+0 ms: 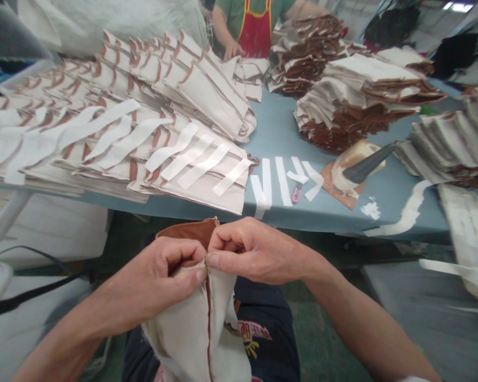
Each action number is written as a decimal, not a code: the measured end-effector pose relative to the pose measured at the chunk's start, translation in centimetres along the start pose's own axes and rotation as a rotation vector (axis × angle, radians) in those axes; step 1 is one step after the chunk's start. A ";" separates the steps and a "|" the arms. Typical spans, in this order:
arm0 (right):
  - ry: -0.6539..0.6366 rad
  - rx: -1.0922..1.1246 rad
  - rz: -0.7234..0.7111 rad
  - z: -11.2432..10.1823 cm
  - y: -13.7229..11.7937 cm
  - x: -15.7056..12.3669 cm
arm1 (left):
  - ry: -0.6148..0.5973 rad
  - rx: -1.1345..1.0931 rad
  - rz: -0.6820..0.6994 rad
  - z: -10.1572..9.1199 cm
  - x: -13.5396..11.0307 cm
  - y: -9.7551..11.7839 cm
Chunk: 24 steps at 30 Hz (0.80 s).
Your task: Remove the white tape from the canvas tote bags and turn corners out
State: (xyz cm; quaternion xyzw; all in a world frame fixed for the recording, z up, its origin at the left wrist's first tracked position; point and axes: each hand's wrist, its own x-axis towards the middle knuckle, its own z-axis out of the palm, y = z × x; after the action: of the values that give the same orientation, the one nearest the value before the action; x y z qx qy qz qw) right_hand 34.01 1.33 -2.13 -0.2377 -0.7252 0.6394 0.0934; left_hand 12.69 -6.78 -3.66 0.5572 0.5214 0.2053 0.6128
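Head view: both hands meet low in the middle, just below the near edge of the blue-grey table (326, 215).
Left hand (163, 276): fingers curled, thumb and forefinger pinched on the top edge of the cream bag piece (191, 329).
Right hand (255, 249): pinched on the same edge, its thumb touching the left hand's.
Cream bag piece: hangs from the two pinches over the person's lap. A brown seam runs down its middle, and brown lining shows above the fingers.
Table, left: overlapping rows of cream pieces (207, 90) with white strips (195, 159) lying across them.
Table, near edge: loose strips (266, 187) and a small pink tool (297, 193) among them.
Table, right: brown-edged piles (362, 101), and a dark cone (368, 165) resting on a tan scrap (334, 185).
Far side: a co-worker in a red apron (257, 29), with one hand (234, 50) on the table.
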 end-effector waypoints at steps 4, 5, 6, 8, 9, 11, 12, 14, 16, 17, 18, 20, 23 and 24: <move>0.062 -0.078 -0.012 0.5 1.0 0.1 | 0.033 0.008 -0.022 -0.1 0.1 -0.8; 0.073 -0.083 -0.009 0.7 1.2 0.2 | 0.039 0.001 -0.021 -0.2 0.1 -1.0; 0.081 -0.082 -0.002 0.8 1.3 0.2 | 0.028 -0.011 -0.023 -0.3 0.2 -1.3; 0.095 -0.071 0.011 0.9 1.6 0.3 | -0.028 -0.045 -0.036 -0.6 0.3 -1.7; 0.101 -0.067 0.013 1.0 1.7 0.3 | -0.056 -0.056 -0.040 -0.7 0.3 -1.9; 0.109 -0.069 0.011 1.1 1.8 0.4 | -0.081 -0.060 -0.042 -0.9 0.3 -2.0; 0.113 -0.071 0.009 1.1 1.9 0.4 | -0.073 -0.054 -0.044 -0.9 0.3 -2.0; 0.117 -0.065 0.005 1.2 1.8 0.4 | -0.037 -0.051 -0.054 -0.9 0.3 -1.8; 0.107 -0.033 -0.003 1.2 1.7 0.2 | -0.015 -0.067 -0.055 -0.8 0.2 -1.6; 0.098 -0.021 -0.011 1.2 1.6 0.1 | -0.021 -0.078 -0.054 -0.7 0.1 -1.5; 0.095 -0.028 -0.019 1.3 1.4 -0.1 | -0.032 -0.091 -0.051 -0.6 -0.1 -1.3; 0.114 -0.116 -0.028 1.6 1.0 -0.5 | -0.064 -0.108 -0.056 -0.6 -0.5 -1.2; 0.213 -0.355 -0.050 2.4 0.5 -1.0 | -0.031 -0.041 -0.042 -0.5 -1.1 -1.1; 0.252 -0.419 -0.072 2.7 0.5 -1.1 | 0.002 0.017 -0.020 -0.5 -1.3 -1.1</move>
State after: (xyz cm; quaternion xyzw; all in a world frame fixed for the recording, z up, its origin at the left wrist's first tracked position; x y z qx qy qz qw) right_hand 33.91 -1.57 -2.82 -0.3038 -0.8327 0.4364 0.1547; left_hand 11.42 -7.93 -4.03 0.5570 0.5291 0.1953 0.6096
